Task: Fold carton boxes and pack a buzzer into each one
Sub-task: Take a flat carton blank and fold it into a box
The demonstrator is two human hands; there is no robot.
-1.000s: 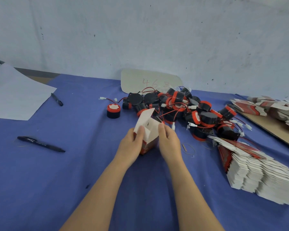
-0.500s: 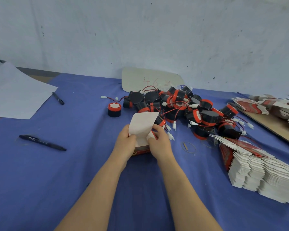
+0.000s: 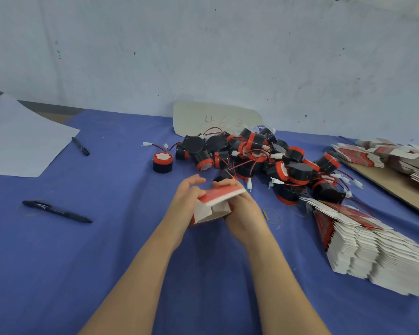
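Step in hand: judged to be folding; one carton (image 3: 221, 194) is being closed at one end, and packing has not begun.
Left grip (image 3: 186, 202): curled round the carton's left side, with the fingers arched over its far top edge.
Right grip (image 3: 242, 215): curled round the carton's right side, with the fingertips hooked over the far edge.
Carton position: held between the two grips, lifted off the table (image 3: 107, 250) and tilted, with its red face uppermost.
Carton end: the end nearest the person shows white flaps (image 3: 207, 211), partly folded in and not yet flush.
Contents: it cannot be told whether a buzzer is inside.
Buzzer pile (image 3: 252, 155): black and red units with tangled leads, just beyond the right grip and running off to its right.
Lone buzzer (image 3: 162, 162): stands upright beyond the left grip, apart from the pile.
Flat cartons (image 3: 363, 240): a fanned stack well to the right of the right grip.
Next move, judged: press the remaining flaps home so that the end locks. The open end should then be turned up and one buzzer drawn from the pile.
Caution: the leads are interlaced, so a lifted buzzer may drag its neighbours.
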